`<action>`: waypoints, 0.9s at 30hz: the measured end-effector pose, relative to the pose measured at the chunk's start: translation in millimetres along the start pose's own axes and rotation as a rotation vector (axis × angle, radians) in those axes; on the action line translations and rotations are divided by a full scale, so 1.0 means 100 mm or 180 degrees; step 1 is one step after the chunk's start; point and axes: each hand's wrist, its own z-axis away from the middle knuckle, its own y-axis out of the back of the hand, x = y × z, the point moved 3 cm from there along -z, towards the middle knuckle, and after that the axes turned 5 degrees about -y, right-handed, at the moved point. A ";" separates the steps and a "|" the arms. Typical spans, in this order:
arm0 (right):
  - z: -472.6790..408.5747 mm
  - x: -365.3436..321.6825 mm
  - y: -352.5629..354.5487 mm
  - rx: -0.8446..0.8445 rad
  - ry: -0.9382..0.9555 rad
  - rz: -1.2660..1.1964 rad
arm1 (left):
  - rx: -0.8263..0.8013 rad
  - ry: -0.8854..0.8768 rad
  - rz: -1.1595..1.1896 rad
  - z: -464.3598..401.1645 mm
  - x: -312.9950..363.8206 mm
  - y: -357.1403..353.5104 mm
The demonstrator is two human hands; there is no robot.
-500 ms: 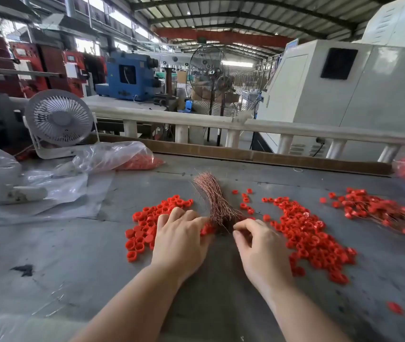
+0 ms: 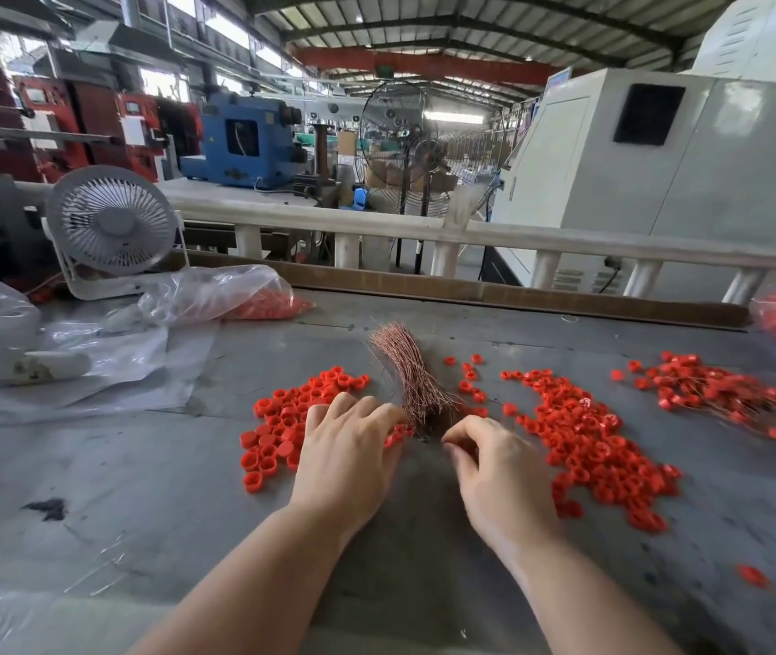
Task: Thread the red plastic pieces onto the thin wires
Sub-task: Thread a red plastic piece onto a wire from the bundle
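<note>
2 hands at frame centre on the grey tabletop: left hand palm down, fingers loosely spread over the left pile of red plastic pieces; right hand curled, fingertips pinched at the base of the copper wire bundle; actual grasp impossible to tell. Larger red pile right of centre; white desk fan upper left.
</note>
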 end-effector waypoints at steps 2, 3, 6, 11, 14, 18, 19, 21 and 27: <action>0.00 0.00 0.00 0.0002 0.0008 0.0100 | 0.0027 0.0024 0.0061 0.01 0.01 0.02; 0.00 0.01 -0.01 -0.0028 -0.0008 0.0215 | 0.0025 0.0045 0.0104 0.02 0.00 0.02; 0.00 0.06 -0.04 -0.0124 -0.0084 0.0696 | 0.0047 0.0110 0.0177 0.02 -0.03 0.02; 0.00 0.06 -0.08 -0.0253 0.0022 0.0710 | 0.0031 0.0089 0.0249 0.01 -0.02 0.01; -0.01 0.06 -0.09 -0.0226 0.0117 0.0686 | 0.0078 0.0025 0.0313 0.00 -0.01 0.01; -0.02 0.04 -0.03 -0.0001 0.0119 0.0537 | 0.0111 -0.0050 0.0384 0.01 0.00 0.01; -0.02 0.03 -0.02 0.0066 0.0121 0.0455 | 0.0137 -0.0064 0.0416 0.01 0.01 0.02; -0.02 0.01 0.00 0.0146 0.0163 0.0321 | 0.0216 -0.0058 0.0501 0.01 0.01 0.03; 0.01 -0.06 0.04 0.0291 0.0541 0.0166 | 0.0355 -0.0137 0.0787 0.01 0.04 0.09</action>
